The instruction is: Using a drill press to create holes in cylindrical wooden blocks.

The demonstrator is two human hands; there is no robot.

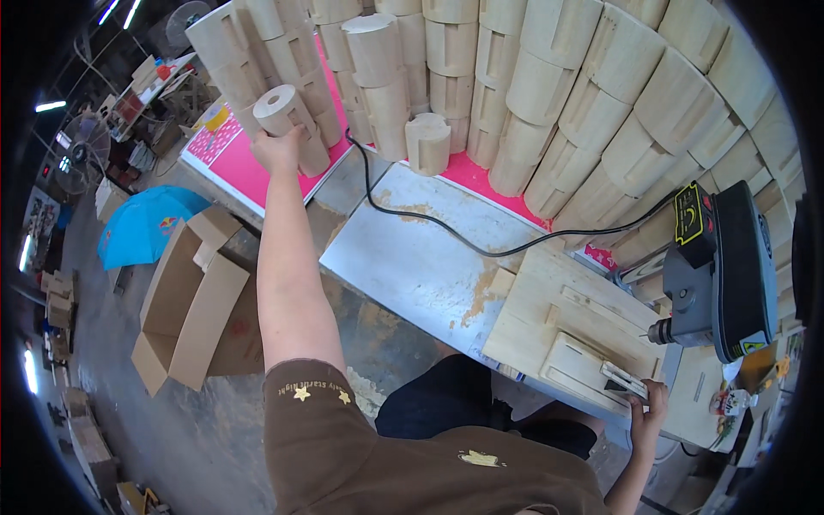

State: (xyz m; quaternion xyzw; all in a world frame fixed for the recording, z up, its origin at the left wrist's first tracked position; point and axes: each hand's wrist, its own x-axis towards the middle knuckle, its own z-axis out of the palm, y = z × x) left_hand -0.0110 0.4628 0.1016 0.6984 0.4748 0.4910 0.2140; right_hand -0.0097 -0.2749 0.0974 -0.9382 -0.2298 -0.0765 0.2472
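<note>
Stretched out to the far left, my left hand (279, 150) is closed around a pale wooden cylinder (290, 118) with a round hole in its top end. That cylinder stands beside stacked ones at the edge of a pink sheet (233, 176). At the lower right, my right hand (650, 408) has its fingers closed at the end of a narrow pale bar (624, 378). The bar lies on a wooden jig board (524, 330) fitted with raised strips. Above the jig juts a dark drill press (730, 266), its chuck (659, 332) pointing toward the board.
Tall stacks of slotted wooden cylinders (549, 94) line the far side of the bench. A black cable (438, 225) crosses the white worktop (412, 257). An open cardboard box (202, 318) and a blue umbrella (150, 225) are at left. A tape roll (215, 117) sits on the pink sheet.
</note>
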